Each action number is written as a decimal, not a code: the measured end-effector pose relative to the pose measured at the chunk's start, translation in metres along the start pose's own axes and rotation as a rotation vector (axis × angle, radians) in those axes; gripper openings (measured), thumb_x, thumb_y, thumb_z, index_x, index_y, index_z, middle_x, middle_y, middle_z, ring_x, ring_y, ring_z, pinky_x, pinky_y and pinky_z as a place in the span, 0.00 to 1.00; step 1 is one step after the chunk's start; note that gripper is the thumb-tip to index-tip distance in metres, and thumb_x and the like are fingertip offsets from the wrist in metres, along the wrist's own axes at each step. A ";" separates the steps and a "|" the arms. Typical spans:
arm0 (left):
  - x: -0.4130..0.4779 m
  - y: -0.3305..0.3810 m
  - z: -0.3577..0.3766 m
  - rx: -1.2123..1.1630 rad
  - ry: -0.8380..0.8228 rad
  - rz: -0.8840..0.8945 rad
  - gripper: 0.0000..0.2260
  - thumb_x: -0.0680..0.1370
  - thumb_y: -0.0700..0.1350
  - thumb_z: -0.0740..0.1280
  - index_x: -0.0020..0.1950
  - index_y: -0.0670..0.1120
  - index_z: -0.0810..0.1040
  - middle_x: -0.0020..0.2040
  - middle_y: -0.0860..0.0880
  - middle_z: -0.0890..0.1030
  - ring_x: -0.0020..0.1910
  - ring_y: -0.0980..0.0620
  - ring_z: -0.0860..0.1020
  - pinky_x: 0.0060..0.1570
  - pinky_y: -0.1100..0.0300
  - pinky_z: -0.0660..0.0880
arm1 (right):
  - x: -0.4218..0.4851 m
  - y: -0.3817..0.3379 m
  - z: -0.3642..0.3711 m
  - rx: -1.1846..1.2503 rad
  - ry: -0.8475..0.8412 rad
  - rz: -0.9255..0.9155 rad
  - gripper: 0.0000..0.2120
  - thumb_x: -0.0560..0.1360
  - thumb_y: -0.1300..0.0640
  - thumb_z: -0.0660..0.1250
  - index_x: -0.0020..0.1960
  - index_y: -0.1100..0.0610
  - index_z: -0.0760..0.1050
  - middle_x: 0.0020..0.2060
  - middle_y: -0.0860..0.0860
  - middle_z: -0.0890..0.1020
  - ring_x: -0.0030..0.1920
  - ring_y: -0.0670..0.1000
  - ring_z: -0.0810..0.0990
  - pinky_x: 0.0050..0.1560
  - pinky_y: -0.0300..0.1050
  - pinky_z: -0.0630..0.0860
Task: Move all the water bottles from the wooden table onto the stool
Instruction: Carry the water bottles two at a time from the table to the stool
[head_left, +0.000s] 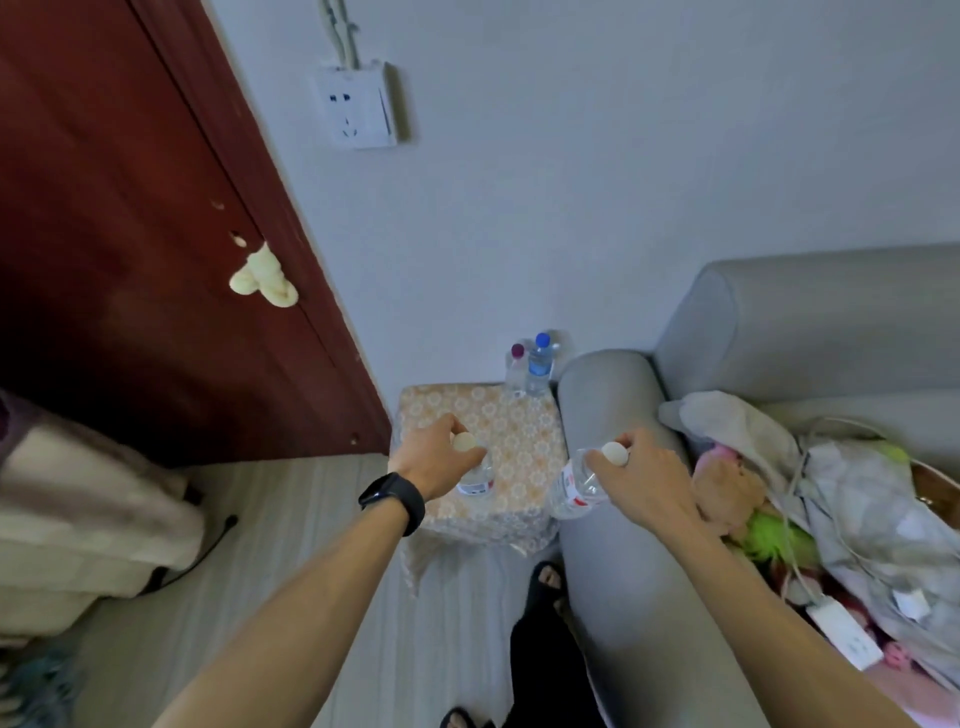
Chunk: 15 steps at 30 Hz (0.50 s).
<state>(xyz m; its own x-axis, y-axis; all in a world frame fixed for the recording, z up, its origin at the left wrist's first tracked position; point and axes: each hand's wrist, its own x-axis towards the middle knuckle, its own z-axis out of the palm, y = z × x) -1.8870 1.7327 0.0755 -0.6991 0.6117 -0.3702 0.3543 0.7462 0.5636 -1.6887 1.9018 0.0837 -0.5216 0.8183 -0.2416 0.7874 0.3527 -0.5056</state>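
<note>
Stool (524, 431): both hands grip bottles, seemingly upright.

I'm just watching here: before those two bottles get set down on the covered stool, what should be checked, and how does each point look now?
1. Left hand has a firm hold on its white-capped bottle: ok, fingers wrap the neck.
2. Right hand holds the second white-capped bottle: ok, though the bottle is tilted.
3. Free space on the stool with the floral cover: ok, the near part is bare.
4. The purple-capped bottle and blue-capped bottle at the far corner are out of the way: ok.
5. Right bottle is over the stool: not ok, it hangs over the sofa armrest.
6. Stool steady under its cover: cannot tell.
</note>
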 end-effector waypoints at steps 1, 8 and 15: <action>0.017 0.004 0.002 -0.009 -0.004 -0.007 0.14 0.76 0.58 0.69 0.54 0.51 0.75 0.43 0.52 0.80 0.40 0.52 0.80 0.41 0.54 0.80 | 0.021 0.002 0.004 0.010 -0.020 0.000 0.19 0.74 0.41 0.68 0.53 0.55 0.72 0.43 0.54 0.78 0.44 0.58 0.74 0.41 0.48 0.66; 0.123 0.024 0.025 -0.048 -0.020 -0.128 0.13 0.76 0.56 0.69 0.54 0.50 0.74 0.40 0.53 0.79 0.35 0.56 0.78 0.31 0.59 0.75 | 0.141 0.005 0.028 0.002 -0.198 0.042 0.19 0.75 0.39 0.65 0.50 0.54 0.67 0.37 0.50 0.77 0.38 0.54 0.74 0.35 0.48 0.66; 0.209 0.016 0.064 -0.144 0.020 -0.255 0.12 0.78 0.54 0.68 0.55 0.49 0.71 0.41 0.48 0.80 0.34 0.49 0.78 0.29 0.54 0.77 | 0.231 0.013 0.069 0.019 -0.269 0.113 0.17 0.75 0.43 0.65 0.51 0.54 0.64 0.37 0.52 0.80 0.35 0.49 0.74 0.29 0.44 0.63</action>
<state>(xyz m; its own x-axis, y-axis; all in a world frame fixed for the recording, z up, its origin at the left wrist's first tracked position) -1.9877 1.8893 -0.0406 -0.7669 0.4031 -0.4994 0.0752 0.8292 0.5539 -1.8216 2.0641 -0.0359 -0.5018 0.7008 -0.5070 0.8403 0.2558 -0.4781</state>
